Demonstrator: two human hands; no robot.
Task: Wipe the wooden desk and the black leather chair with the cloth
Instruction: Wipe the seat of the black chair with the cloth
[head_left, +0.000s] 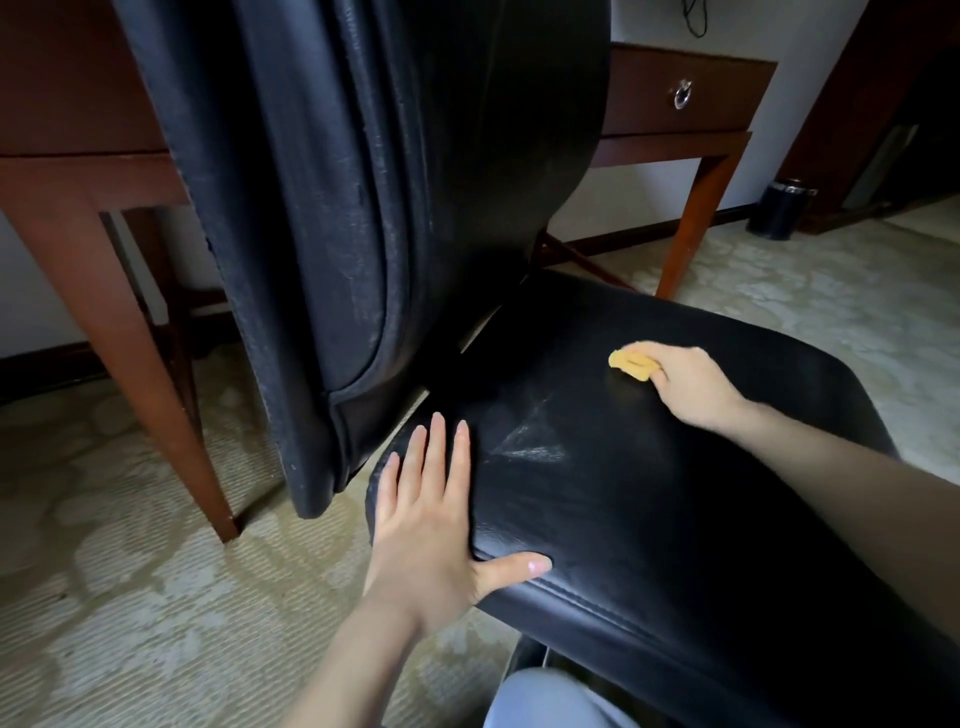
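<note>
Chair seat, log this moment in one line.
right hand: grips cloth on chair seat | left hand: flat on seat edge | desk: beyond backrest

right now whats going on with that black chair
A person is wiping the seat of the black leather chair. The right hand holds a folded yellow cloth against the seat's far side, while the left hand lies flat on its near left edge. The wooden desk stands behind the chair.
</note>
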